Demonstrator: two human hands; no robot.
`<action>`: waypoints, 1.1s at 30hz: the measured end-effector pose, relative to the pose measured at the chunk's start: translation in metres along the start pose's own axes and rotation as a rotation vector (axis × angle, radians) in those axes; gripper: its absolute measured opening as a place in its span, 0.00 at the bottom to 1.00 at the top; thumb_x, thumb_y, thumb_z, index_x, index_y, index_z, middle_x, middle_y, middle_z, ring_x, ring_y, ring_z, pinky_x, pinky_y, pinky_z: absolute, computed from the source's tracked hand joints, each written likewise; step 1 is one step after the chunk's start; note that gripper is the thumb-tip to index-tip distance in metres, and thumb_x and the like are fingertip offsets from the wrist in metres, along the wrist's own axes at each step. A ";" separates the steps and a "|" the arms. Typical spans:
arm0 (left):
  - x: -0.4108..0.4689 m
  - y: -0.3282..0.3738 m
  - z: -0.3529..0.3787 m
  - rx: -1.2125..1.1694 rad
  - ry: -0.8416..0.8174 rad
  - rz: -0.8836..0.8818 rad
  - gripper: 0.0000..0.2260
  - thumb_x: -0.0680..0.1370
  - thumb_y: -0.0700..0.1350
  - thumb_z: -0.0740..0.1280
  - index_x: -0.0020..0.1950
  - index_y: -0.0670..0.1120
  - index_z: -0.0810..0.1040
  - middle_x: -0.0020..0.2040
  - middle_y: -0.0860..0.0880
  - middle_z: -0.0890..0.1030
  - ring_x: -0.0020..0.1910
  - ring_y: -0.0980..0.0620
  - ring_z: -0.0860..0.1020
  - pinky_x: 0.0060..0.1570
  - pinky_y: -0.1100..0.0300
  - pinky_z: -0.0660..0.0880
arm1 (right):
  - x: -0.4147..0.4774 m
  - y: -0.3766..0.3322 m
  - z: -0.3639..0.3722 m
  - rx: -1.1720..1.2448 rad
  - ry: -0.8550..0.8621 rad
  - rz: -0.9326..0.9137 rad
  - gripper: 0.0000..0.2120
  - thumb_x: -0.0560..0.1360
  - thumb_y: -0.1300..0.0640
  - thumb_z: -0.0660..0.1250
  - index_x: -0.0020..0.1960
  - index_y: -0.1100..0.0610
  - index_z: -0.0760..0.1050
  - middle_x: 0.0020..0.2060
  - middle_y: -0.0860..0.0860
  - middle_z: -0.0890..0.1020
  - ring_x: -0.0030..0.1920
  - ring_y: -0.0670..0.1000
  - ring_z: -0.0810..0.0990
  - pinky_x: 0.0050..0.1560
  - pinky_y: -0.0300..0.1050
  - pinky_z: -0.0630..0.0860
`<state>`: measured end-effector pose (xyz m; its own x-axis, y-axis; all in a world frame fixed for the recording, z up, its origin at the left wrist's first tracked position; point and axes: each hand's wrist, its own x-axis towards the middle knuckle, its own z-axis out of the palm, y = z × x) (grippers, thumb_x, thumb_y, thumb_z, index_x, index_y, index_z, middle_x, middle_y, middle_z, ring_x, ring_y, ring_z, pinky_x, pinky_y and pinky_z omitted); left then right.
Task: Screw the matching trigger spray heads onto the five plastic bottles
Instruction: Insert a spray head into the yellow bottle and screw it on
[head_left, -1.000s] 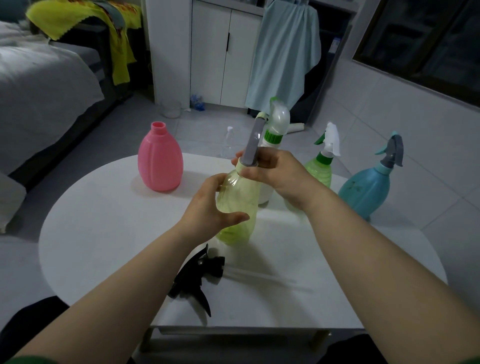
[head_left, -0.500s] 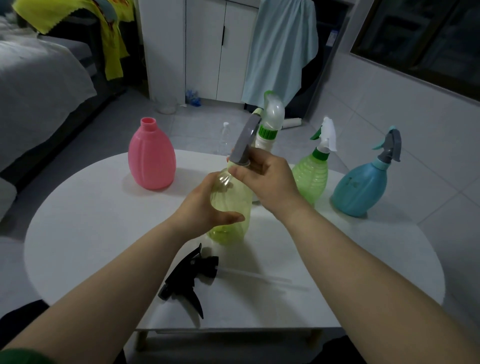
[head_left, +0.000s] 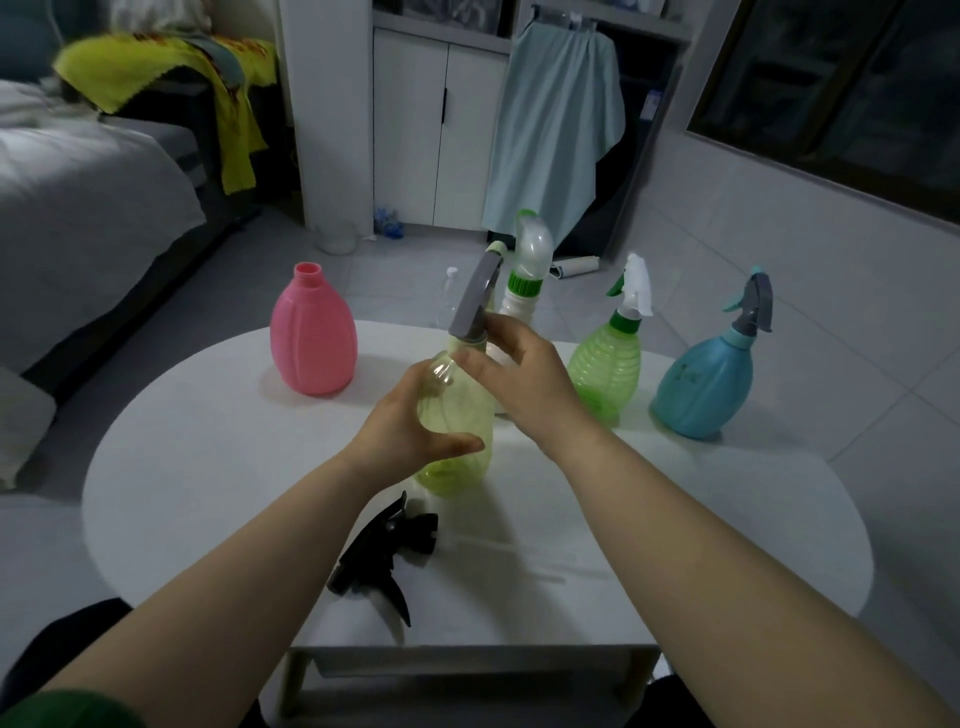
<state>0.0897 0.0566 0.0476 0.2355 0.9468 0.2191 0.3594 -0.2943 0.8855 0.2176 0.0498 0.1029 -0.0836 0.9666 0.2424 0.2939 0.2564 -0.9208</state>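
Observation:
A pale yellow bottle (head_left: 460, 421) stands at the middle of the white table (head_left: 208, 467). My left hand (head_left: 410, 426) wraps its body. My right hand (head_left: 519, 369) grips the collar of the grey spray head (head_left: 475, 296) sitting on its neck. A pink bottle (head_left: 313, 340) with a bare neck stands at the back left. A black spray head (head_left: 382, 556) with a clear tube lies near the front edge. Behind stand a white bottle (head_left: 522, 291), a green bottle (head_left: 608, 371) and a blue bottle (head_left: 706, 384), each with a spray head on.
A bed (head_left: 78, 218) with a yellow cloth (head_left: 208, 83) stands at the left. White cabinets (head_left: 436, 130) and a hanging pale blue cloth (head_left: 556, 135) are behind the table. A small clear bottle (head_left: 449, 291) stands on the floor beyond the table.
My right hand has turned around the grey spray head's collar, fingers shifting round the neck. My left hand keeps its hold on the yellow bottle. The camera view has shifted slightly.

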 end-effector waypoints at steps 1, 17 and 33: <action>-0.002 0.000 -0.001 -0.001 0.003 0.003 0.37 0.62 0.42 0.76 0.66 0.49 0.62 0.55 0.55 0.69 0.56 0.58 0.67 0.53 0.69 0.61 | -0.005 0.005 0.000 0.019 0.023 0.009 0.12 0.71 0.55 0.66 0.54 0.48 0.71 0.52 0.43 0.75 0.56 0.41 0.72 0.52 0.28 0.66; 0.046 -0.012 -0.016 0.097 0.401 -0.083 0.35 0.62 0.50 0.75 0.64 0.45 0.64 0.57 0.48 0.67 0.57 0.48 0.68 0.58 0.53 0.69 | -0.049 0.110 -0.028 -0.520 -0.074 0.149 0.11 0.74 0.60 0.61 0.54 0.60 0.77 0.63 0.54 0.75 0.65 0.50 0.70 0.61 0.31 0.60; 0.062 -0.035 0.005 0.111 0.413 -0.193 0.38 0.67 0.52 0.71 0.70 0.43 0.55 0.70 0.41 0.62 0.69 0.43 0.61 0.69 0.45 0.61 | -0.051 0.125 -0.028 -0.559 0.006 0.041 0.10 0.73 0.62 0.63 0.52 0.59 0.79 0.60 0.54 0.78 0.64 0.50 0.71 0.60 0.28 0.56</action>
<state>0.0959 0.1253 0.0281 -0.2167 0.9513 0.2191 0.4610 -0.0982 0.8820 0.2857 0.0326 -0.0156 -0.0566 0.9753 0.2135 0.7570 0.1814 -0.6278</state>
